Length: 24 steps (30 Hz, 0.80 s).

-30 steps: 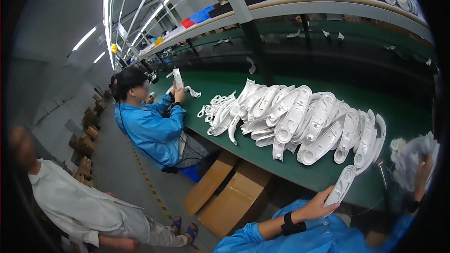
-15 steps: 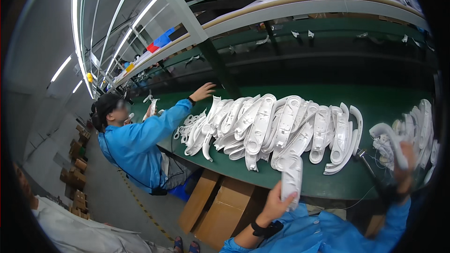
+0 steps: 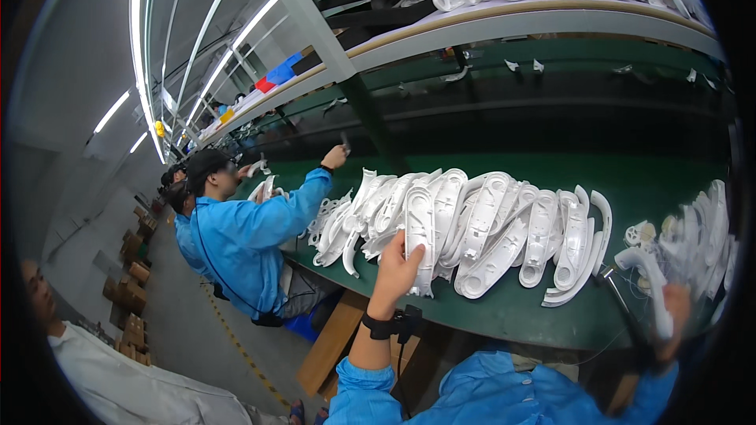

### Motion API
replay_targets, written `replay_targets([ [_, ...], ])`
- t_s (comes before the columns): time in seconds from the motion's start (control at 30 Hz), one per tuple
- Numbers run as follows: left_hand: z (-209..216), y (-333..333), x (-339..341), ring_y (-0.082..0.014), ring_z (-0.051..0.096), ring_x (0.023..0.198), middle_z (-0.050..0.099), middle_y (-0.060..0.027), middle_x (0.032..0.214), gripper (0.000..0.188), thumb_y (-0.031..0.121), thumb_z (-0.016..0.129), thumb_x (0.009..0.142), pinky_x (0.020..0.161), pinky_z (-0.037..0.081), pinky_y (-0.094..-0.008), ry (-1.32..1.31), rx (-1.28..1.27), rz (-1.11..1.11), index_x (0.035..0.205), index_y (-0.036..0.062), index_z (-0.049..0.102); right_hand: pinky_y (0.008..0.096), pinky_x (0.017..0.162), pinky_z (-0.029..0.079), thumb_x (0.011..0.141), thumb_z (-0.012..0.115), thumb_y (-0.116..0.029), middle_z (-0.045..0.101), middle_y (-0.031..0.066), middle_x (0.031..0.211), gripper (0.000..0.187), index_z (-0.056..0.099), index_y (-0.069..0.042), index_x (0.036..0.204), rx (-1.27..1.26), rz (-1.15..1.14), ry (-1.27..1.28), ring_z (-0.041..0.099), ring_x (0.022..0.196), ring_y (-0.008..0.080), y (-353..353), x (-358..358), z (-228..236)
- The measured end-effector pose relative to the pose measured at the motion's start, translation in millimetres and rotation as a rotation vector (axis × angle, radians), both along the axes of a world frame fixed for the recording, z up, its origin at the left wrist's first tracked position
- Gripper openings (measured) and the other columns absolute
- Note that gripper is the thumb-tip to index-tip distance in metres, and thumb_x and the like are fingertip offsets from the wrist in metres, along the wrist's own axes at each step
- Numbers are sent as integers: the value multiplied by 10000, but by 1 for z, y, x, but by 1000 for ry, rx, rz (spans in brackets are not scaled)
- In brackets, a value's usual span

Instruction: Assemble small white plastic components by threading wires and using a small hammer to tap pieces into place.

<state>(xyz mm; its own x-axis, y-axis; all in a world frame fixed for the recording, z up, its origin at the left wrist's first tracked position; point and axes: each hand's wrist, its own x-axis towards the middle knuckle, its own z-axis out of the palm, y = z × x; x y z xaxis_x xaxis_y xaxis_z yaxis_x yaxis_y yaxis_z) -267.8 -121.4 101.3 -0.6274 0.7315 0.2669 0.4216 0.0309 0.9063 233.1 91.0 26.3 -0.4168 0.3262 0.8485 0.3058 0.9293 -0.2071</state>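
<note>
My left hand [image 3: 398, 266] is closed on a long white plastic shell [image 3: 420, 228], thumb over its lower part. The shell stands nearly upright against the front of the pile, ribbed inner side and round ring showing. My right hand [image 3: 674, 316], partly blurred, grips a curved white plastic piece [image 3: 652, 279] at the right end of the bench. Between the hands spreads a pile of similar white shells [image 3: 492, 212], heaped and overlapping on the green bench [image 3: 504, 319].
A hammer-like tool with a metal handle [image 3: 622, 291] lies near my right hand. White parts in clear bags [image 3: 701, 236] sit at far right. On the left, a co-worker in blue [image 3: 252, 236] reaches over the bench. A shelf [image 3: 535, 20] holding more white parts runs overhead.
My left hand has moved left and up to the pile; the shell in view there now shows its inner side. My right hand has lowered with its curved piece. The co-worker's raised arm has shifted.
</note>
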Motion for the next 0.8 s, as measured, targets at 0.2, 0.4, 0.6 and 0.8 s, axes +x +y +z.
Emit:
replay_targets([
  [0.2, 8, -25, -18, -173, 655, 753, 654, -124, 976, 309, -1, 560, 891, 639, 556, -301, -213, 66, 75, 1188, -78, 518, 370, 644, 462, 720, 649, 6, 596, 148, 847, 194, 503, -36, 840, -54, -85, -95, 579, 715, 296, -3, 1, -8],
  [0.4, -5, -35, -53, -153, 635, 837, 651, -138, 988, 381, -11, 595, 869, 710, 495, -259, -115, 94, 259, 1224, -80, 476, 383, 657, 502, 836, 661, -170, 685, 149, 908, 350, 651, 2, 1141, -201, 4, -173, 671, 780, 326, -16, -28, 35],
  [0.6, 4, -31, -81, -143, 637, 788, 661, -126, 965, 333, 28, 588, 887, 673, 499, -249, -30, -3, 299, 1202, -49, 511, 340, 652, 452, 716, 654, -45, 573, 148, 861, 151, 532, -16, 801, -129, 16, 8, 563, 723, 271, -4, -3, -18],
  [0.8, 7, -21, -111, -149, 640, 807, 681, -107, 971, 350, 28, 604, 851, 732, 505, -282, 246, -73, 276, 1184, -68, 559, 346, 649, 449, 718, 656, -57, 566, 144, 858, 186, 512, -25, 830, -147, 26, 7, 559, 712, 271, -5, -2, -18],
])
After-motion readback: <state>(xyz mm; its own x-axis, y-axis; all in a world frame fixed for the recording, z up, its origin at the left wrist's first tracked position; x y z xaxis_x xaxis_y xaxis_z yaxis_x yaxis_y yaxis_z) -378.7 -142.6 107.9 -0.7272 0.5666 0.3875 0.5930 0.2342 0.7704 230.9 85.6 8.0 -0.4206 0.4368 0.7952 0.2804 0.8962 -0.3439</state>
